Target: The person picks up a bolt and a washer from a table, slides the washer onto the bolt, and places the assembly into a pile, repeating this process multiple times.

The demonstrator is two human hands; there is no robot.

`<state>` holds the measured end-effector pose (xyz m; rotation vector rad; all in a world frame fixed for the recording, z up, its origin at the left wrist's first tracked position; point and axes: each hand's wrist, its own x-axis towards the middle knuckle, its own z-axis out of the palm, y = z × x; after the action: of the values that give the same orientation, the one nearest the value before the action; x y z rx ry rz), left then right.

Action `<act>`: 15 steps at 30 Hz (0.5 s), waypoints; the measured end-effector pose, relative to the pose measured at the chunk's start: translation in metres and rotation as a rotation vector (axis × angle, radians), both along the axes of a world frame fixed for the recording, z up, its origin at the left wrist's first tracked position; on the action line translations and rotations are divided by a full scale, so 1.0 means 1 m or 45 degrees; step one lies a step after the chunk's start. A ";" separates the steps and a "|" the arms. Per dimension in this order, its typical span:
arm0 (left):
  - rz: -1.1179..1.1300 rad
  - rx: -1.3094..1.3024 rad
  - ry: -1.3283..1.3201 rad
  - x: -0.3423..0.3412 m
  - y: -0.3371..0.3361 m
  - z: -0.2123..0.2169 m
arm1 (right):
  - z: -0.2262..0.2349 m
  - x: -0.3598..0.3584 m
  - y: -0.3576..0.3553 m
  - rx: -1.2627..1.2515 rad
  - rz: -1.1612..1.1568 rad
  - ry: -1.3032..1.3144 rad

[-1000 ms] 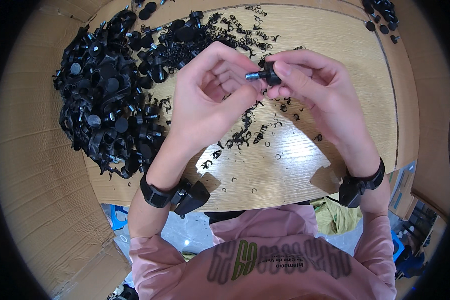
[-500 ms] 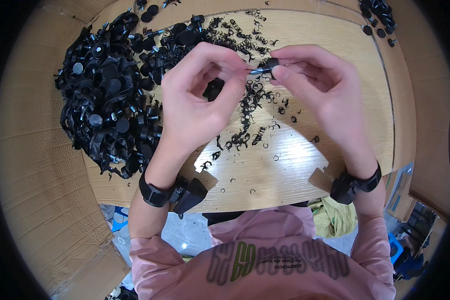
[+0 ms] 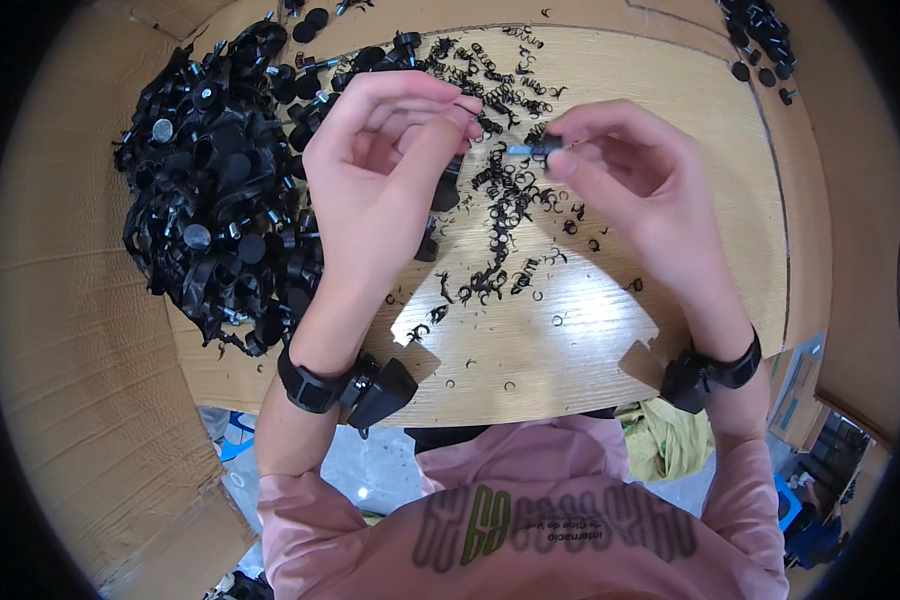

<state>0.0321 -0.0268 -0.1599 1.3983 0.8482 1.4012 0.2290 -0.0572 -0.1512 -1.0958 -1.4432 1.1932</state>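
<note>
My right hand (image 3: 638, 170) pinches a black rubber foot (image 3: 548, 147) between thumb and fingers. Its silver threaded stud (image 3: 519, 151) points left, toward my other hand. My left hand (image 3: 368, 185) is apart from the foot, with thumb and forefinger pressed together; whatever thin dark thing may be between them is too small to make out. Beneath and beyond the hands, black curled rubber trimmings (image 3: 510, 205) lie scattered on the wooden table (image 3: 590, 370). To the left, a large heap of black rubber feet with studs (image 3: 215, 190) spreads beside my left forearm.
At the far right corner sits a smaller group of black studded feet (image 3: 760, 40). Cardboard walls (image 3: 80, 250) rise along the table's left side and cardboard (image 3: 870, 250) stands at the right. Black devices are strapped to both wrists, the left one (image 3: 380, 390) close above the table's front edge.
My left hand has drawn away to the left from the stud, opening a gap. My right hand still holds the rubber foot, slightly lower, its stud now bare of the left fingers.
</note>
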 end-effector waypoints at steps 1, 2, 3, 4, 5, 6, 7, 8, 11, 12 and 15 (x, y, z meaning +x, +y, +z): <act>-0.106 -0.024 -0.090 0.000 -0.002 0.002 | -0.001 0.000 0.000 0.002 -0.006 -0.004; -0.113 -0.022 -0.094 0.000 -0.004 0.001 | -0.001 -0.001 0.001 0.087 -0.106 0.021; -0.245 -0.053 -0.097 0.000 -0.006 0.001 | -0.001 -0.002 0.001 0.172 -0.207 0.046; -0.377 -0.083 -0.099 0.000 -0.008 0.000 | 0.000 -0.003 0.001 0.175 -0.213 0.042; -0.439 -0.058 -0.031 0.003 -0.010 0.000 | 0.001 -0.004 0.001 0.147 -0.182 0.159; -0.453 -0.074 0.118 0.005 -0.012 0.000 | 0.001 -0.004 0.001 0.119 -0.152 0.277; -0.415 -0.118 0.144 0.008 -0.012 -0.002 | 0.001 -0.003 0.001 0.120 -0.152 0.276; -0.377 -0.161 0.170 0.011 -0.012 -0.003 | 0.001 -0.003 0.001 0.045 -0.093 0.330; -0.322 -0.208 0.013 0.015 -0.011 0.002 | 0.002 -0.006 -0.004 -0.057 -0.031 0.395; -0.324 -0.209 0.015 0.014 -0.011 0.004 | 0.003 -0.007 -0.005 -0.083 -0.026 0.404; -0.338 -0.223 0.080 0.010 -0.012 0.006 | 0.003 -0.006 -0.005 -0.070 0.013 0.333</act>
<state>0.0425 -0.0392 -0.1540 1.3691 0.7742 1.0615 0.2230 -0.0620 -0.1481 -0.9305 -1.2232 1.3366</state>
